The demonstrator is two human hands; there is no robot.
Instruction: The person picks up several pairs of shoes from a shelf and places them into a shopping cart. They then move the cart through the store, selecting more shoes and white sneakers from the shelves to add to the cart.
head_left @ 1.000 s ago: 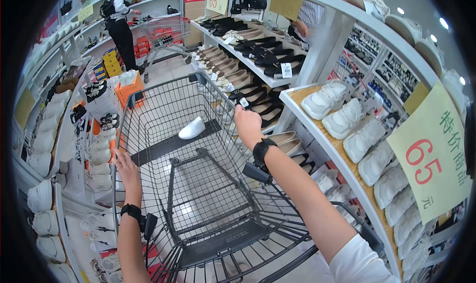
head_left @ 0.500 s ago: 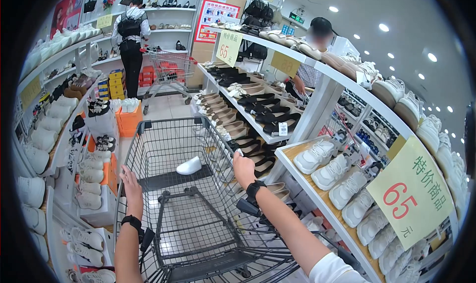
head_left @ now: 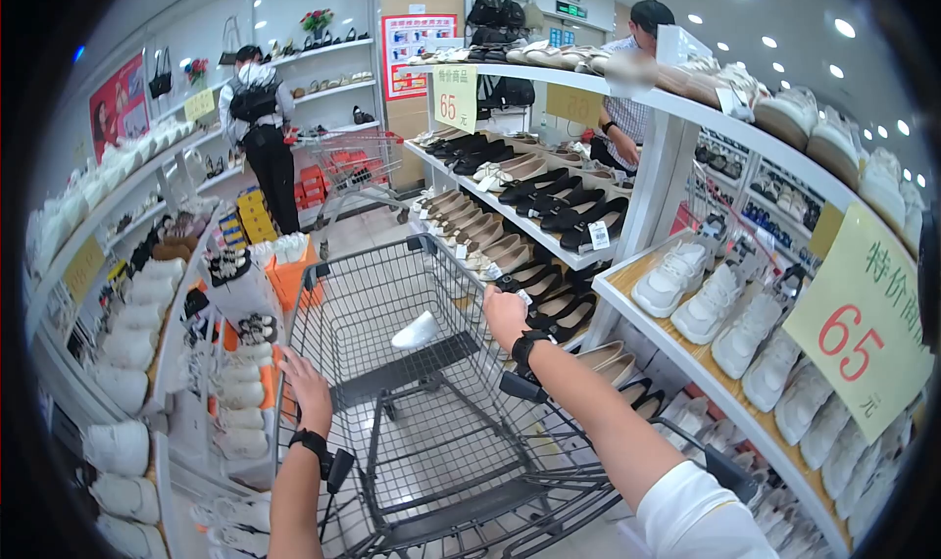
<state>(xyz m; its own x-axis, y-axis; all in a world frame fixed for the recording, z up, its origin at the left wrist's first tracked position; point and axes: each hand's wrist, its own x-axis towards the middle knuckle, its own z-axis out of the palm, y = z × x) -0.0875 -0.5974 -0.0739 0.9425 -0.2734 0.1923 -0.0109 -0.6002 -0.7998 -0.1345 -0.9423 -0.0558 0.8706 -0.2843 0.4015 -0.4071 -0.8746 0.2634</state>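
Note:
A dark wire shopping cart stands in front of me in a shoe-store aisle. One white shoe lies on the cart's floor near the far end. My left hand rests closed over the cart's left rim, with a black band on the wrist. My right hand grips the right rim, close to a shelf of flat shoes; it also wears a black wrist band.
On the right, shelves carry black and beige flats and white sneakers, with a "65" price sign. White sneakers line the left racks. Ahead, a person in black stands by a red cart; another person is behind the right shelf.
My view has lifted from the cart basket toward the aisle and swung a little. Both hands stay on the cart's rims. The person ahead has turned round.

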